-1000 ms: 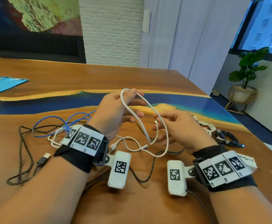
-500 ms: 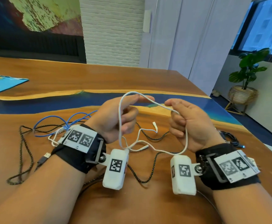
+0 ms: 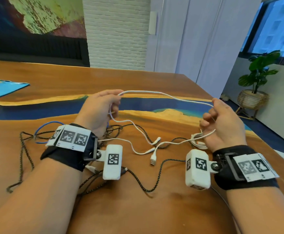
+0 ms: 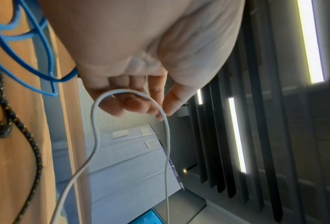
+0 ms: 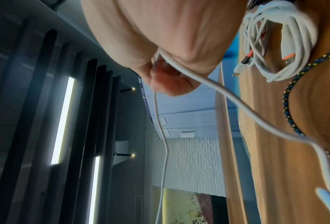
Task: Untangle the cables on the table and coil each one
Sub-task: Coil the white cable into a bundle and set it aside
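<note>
1. while the left hand (image 3: 100, 110) and right hand (image 3: 222, 125) fingers pinch the white cable (image 3: 165, 94) between them, it is uncoiled.
2. one white coil (image 3: 199, 141) lies below the right fingers; braided cable (image 3: 156, 181) and blue cable (image 3: 43, 126) remain loose on the counter (image 3: 138, 208).

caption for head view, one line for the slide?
Both hands stretch a white cable above tangled cables on the table.

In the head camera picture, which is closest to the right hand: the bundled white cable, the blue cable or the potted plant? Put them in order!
From the right hand:
1. Bundled white cable, just beneath it.
2. Potted plant, on the floor to the right.
3. Blue cable, far left.
</note>
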